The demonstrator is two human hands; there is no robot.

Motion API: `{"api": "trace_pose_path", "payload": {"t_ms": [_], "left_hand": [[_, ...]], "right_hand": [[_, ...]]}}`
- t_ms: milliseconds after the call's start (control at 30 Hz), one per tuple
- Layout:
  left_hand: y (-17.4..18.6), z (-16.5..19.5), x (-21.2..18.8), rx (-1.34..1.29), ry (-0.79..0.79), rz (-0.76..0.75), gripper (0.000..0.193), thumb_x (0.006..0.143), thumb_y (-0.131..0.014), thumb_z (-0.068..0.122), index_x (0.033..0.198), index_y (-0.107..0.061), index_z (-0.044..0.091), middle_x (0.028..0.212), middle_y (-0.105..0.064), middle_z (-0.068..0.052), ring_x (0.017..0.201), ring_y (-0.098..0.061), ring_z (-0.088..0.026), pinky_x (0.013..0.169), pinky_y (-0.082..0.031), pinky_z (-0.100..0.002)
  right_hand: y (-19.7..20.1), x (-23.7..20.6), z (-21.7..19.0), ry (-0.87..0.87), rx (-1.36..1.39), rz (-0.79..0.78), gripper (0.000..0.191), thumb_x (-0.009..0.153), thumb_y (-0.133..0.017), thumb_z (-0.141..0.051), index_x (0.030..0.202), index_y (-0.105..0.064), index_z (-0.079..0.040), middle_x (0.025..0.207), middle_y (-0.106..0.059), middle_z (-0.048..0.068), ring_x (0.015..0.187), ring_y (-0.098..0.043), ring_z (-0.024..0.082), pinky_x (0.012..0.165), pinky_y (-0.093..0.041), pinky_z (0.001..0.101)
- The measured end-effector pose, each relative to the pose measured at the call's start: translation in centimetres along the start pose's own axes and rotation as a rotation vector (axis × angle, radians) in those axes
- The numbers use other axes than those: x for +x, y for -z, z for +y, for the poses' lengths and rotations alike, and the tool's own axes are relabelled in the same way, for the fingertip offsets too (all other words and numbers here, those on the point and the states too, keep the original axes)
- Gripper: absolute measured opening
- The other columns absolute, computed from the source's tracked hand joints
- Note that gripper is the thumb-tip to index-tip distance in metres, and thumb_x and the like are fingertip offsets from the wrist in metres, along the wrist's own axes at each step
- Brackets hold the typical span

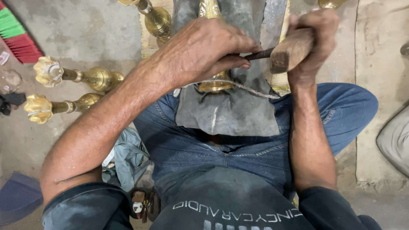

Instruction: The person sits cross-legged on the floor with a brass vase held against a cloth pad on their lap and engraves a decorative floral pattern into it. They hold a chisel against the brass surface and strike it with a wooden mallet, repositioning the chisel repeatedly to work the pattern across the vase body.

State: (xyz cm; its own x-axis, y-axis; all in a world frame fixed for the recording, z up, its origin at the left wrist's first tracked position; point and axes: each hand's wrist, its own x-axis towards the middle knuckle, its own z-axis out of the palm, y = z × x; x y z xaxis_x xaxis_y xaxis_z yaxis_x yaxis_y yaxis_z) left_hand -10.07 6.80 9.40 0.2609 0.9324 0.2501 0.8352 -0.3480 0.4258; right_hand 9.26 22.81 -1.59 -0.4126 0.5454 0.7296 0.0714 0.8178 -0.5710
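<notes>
While the right hand (309, 42) grips a wooden tool handle (292, 51), the left hand (204, 49) pinches its dark metal shaft (257, 54) against a brass piece (215, 83) lying on grey cloth (230, 110) across the lap.

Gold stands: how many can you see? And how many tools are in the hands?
Gold stands: 5 (the last one cut off by the top edge)
Wooden-handled tool: 1
Total: 6
</notes>
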Motion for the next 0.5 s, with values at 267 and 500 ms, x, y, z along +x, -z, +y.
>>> {"api": "trace_pose_path", "payload": {"t_ms": [267,500], "left_hand": [[0.31,0.41,0.22,-0.002,0.001,-0.018,0.032,0.093,-0.077,0.024,0.121,-0.075,0.009,0.101,-0.077,-0.009,0.094,-0.073,-0.031,0.081,-0.056,-0.047],[0.63,0.42,-0.37,-0.054,-0.025,-0.013,0.032,0.094,-0.077,0.022,0.123,-0.075,0.01,0.102,-0.077,-0.008,0.094,-0.073,-0.031,0.081,-0.056,-0.047]], "right_hand": [[0.5,0.34,0.14,-0.054,-0.023,-0.013,0.025,0.104,-0.081,0.005,0.107,-0.058,-0.002,0.1,-0.063,0.011,0.092,-0.064,0.025,0.084,-0.053,0.0394],[0.31,0.16,0.0,-0.051,0.038,0.067,0.027,0.108,-0.086,-0.002,0.109,-0.059,-0.001,0.105,-0.062,0.014,0.102,-0.066,0.028,0.091,-0.054,0.0388]]}}
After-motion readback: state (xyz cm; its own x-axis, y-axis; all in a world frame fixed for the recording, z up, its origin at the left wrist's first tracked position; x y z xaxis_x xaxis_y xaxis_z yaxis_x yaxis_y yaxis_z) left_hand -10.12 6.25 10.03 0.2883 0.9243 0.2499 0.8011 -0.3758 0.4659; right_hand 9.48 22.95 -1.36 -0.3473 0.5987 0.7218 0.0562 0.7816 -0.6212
